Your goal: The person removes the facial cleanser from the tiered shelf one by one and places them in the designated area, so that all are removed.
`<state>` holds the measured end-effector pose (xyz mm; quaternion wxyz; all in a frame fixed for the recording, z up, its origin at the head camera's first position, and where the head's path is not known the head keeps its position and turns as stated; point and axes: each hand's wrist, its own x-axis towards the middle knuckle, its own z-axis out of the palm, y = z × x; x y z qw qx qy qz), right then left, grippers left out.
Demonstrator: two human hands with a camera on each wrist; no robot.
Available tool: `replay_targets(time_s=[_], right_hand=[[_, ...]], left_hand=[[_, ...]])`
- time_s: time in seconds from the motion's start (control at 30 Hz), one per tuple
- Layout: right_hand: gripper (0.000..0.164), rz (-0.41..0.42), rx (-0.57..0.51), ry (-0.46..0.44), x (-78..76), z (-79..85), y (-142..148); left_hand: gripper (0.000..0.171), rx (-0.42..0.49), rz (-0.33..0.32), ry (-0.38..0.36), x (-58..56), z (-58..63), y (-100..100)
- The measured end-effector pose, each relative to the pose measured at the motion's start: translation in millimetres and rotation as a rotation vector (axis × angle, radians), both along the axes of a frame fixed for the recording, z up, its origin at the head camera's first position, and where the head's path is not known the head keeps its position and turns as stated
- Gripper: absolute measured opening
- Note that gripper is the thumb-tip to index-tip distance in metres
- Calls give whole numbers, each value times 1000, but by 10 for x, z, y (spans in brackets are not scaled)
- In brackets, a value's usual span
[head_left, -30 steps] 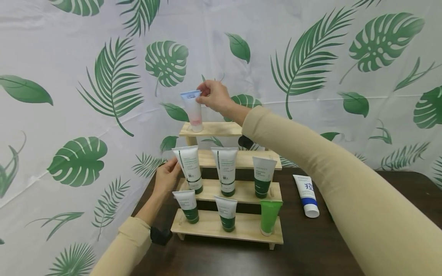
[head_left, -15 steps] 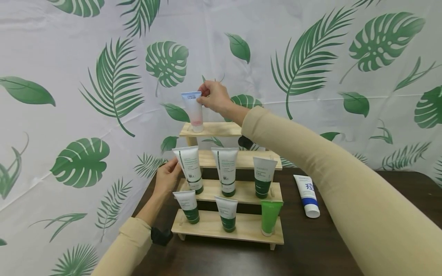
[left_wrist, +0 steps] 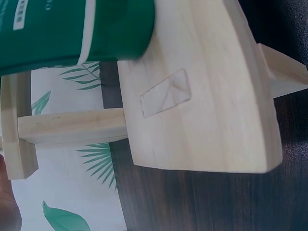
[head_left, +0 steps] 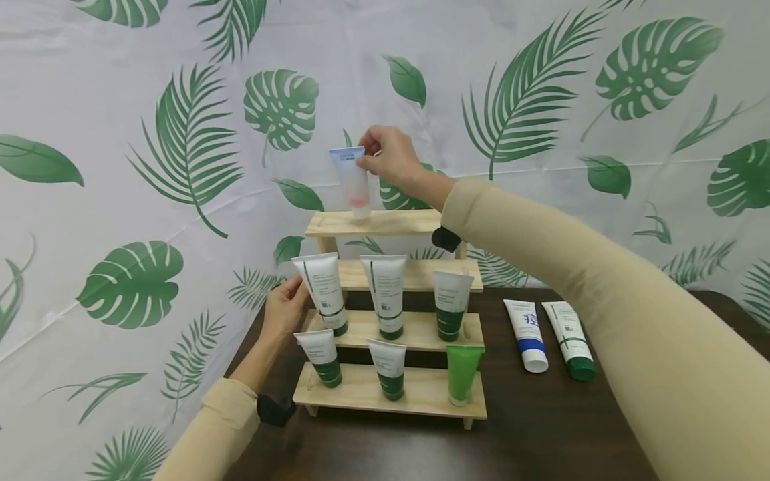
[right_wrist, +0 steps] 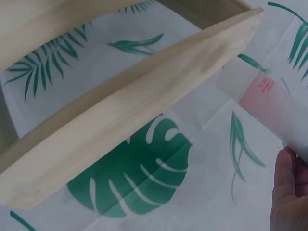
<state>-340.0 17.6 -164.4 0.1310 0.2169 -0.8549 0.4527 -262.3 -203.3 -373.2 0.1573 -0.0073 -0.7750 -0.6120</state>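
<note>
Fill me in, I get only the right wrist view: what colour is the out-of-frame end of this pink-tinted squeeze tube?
Observer: The flat end of the pink-tinted squeeze tube is light blue in the head view.
Operator: What about the left side?
Observer: The left hand is there, partly hidden behind the leftmost tall white squeeze tube.
Operator: Anything lying down?
Observer: Right of the wooden stand, a blue-banded squeeze tube and a green-capped one lie on the dark table.

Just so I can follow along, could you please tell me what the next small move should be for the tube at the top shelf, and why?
Probably ease the tube down until its cap stands flat on the top shelf: the right hand pinches the tube near its upper end, with the cap at that shelf, though whether they touch is unclear.
</note>
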Motion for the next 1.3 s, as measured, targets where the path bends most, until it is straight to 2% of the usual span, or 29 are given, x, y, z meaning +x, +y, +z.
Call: replay_targets(time_s=[0.3,0.7,1.03,1.3], right_hand=[[16,-51,9,20,139,99,402],[21,-105,-88,-24,423,132,1009],[22,-174,-140,1,607,44,1477],[13,-205,-262,-36,798,-52,1901]], left_hand=[[42,-34,-4,-35,5,14,-6],[44,-47,-20,-37,17,28,-2],[45,-75,-12,-68,42,28,-6],[44,-71,-14,-70,21,38,4]])
